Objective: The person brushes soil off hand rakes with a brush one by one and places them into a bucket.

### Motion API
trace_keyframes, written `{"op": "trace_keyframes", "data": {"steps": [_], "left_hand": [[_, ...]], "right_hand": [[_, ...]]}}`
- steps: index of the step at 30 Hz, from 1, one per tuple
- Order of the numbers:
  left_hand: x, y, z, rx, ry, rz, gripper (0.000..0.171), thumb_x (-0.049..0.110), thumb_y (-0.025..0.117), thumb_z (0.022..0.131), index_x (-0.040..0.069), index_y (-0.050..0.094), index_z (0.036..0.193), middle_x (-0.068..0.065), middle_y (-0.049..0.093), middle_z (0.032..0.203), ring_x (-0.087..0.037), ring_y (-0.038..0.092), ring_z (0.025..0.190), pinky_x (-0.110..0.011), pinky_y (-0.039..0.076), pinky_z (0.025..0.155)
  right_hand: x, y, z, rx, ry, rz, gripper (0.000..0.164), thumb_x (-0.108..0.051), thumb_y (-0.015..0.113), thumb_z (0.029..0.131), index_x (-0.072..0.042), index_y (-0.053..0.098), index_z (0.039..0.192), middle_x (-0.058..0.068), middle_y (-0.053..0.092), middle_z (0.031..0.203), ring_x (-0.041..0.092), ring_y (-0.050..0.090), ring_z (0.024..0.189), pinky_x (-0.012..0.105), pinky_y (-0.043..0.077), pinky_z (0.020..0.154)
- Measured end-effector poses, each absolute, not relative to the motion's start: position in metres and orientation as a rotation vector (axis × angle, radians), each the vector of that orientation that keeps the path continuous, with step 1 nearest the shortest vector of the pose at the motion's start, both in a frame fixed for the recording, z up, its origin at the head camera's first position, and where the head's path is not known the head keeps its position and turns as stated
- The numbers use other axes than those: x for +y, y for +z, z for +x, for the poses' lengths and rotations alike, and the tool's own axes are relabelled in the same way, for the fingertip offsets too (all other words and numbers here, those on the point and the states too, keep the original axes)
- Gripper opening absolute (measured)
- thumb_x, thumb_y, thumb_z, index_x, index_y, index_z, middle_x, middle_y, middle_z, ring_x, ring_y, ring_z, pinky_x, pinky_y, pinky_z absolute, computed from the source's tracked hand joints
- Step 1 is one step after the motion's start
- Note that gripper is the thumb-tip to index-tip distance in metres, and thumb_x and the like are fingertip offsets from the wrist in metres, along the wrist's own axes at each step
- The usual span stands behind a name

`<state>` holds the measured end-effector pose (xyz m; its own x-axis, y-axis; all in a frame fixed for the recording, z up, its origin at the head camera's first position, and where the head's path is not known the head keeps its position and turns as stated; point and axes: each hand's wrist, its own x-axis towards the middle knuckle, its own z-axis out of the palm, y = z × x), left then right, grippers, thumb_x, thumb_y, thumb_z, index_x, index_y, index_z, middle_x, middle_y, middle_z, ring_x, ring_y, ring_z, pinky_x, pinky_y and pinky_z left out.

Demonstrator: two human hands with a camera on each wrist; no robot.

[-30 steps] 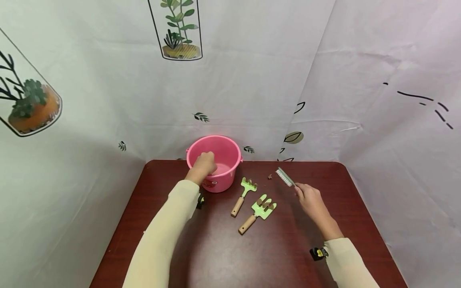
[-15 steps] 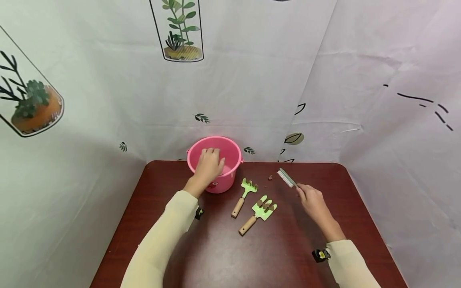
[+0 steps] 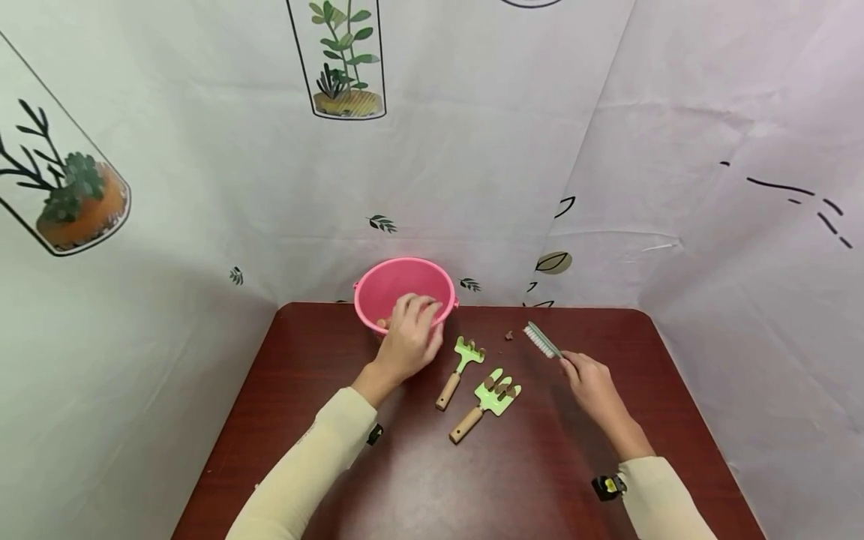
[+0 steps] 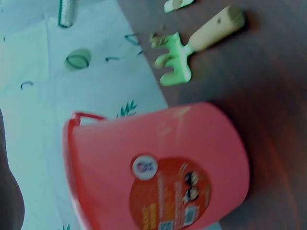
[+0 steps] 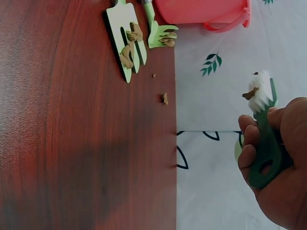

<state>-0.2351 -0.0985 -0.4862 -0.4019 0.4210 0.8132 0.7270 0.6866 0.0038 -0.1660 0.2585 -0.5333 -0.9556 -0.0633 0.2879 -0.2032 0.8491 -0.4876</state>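
My left hand (image 3: pixel 405 345) is over the near right rim of a pink bucket (image 3: pixel 373 289), fingers loosely bent and nothing visible in them. Beside it, a tan rounded end (image 3: pixel 383 323) shows inside the bucket. The left wrist view shows the bucket's outer wall (image 4: pixel 115 143) and only a dark edge of the hand. My right hand (image 3: pixel 594 386) grips the green handle of a small brush (image 5: pixel 266 143) above the table's right side. White bristles (image 5: pixel 259 98) carry a brown crumb.
A green hand rake (image 3: pixel 466 351) and a green fork (image 3: pixel 497 394), both wooden-handled with brown clumps on the tines, lie on the dark red table (image 3: pixel 574 480). Brown crumbs (image 3: pixel 509 336) lie near the back edge. Patterned white cloth (image 3: pixel 486 187) hangs behind and at both sides.
My left hand has come up from inside the bucket, loosened its fingers and moved right toward the near rim. The tan end has come into sight. My right hand keeps the brush almost still.
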Motion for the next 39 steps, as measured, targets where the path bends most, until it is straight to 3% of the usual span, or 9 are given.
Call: {"op": "trace_keyframes", "data": {"steps": [14,22,29,39], "left_hand": [[-0.079,-0.533,-0.213,-2.111,-0.409,-1.095,0.045,0.017,0.081,0.080,-0.005,0.067,0.116,-0.017,0.064,0.108,-0.030,0.062,0.097,-0.039,0.055,0.088],[-0.073,-0.575,-0.204,-2.392,-0.206,-0.938,0.052,0.035,0.081,0.083,0.000,0.062,0.117,-0.014,0.062,0.103,-0.028,0.059,0.090,-0.038,0.054,0.075],[-0.057,-0.591,-0.196,-2.799,-0.105,-0.746,0.057,0.053,0.076,0.088,0.004,0.060,0.113,-0.011,0.060,0.100,-0.027,0.058,0.089,-0.038,0.055,0.073],[-0.039,-0.608,-0.198,-3.028,-0.236,-0.496,0.049,0.039,0.082,0.085,0.003,0.058,0.107,-0.015,0.059,0.101,-0.031,0.059,0.092,-0.044,0.056,0.072]], "right_hand": [[0.264,-0.541,-0.162,-2.778,0.770,0.204,0.021,-0.006,0.061,0.102,0.008,0.069,0.115,0.011,0.069,0.087,0.025,0.064,0.077,0.046,0.053,0.069],[0.263,-0.543,-0.163,-2.759,0.756,0.239,0.021,-0.006,0.062,0.101,0.008,0.069,0.115,0.011,0.070,0.086,0.024,0.065,0.076,0.045,0.053,0.068],[0.263,-0.545,-0.163,-2.788,0.761,0.223,0.021,-0.005,0.062,0.101,0.008,0.069,0.116,0.011,0.069,0.087,0.023,0.064,0.077,0.043,0.053,0.067],[0.263,-0.550,-0.162,-2.782,0.756,0.238,0.019,-0.006,0.063,0.101,0.007,0.070,0.113,0.010,0.069,0.085,0.021,0.063,0.076,0.043,0.052,0.067]]}}
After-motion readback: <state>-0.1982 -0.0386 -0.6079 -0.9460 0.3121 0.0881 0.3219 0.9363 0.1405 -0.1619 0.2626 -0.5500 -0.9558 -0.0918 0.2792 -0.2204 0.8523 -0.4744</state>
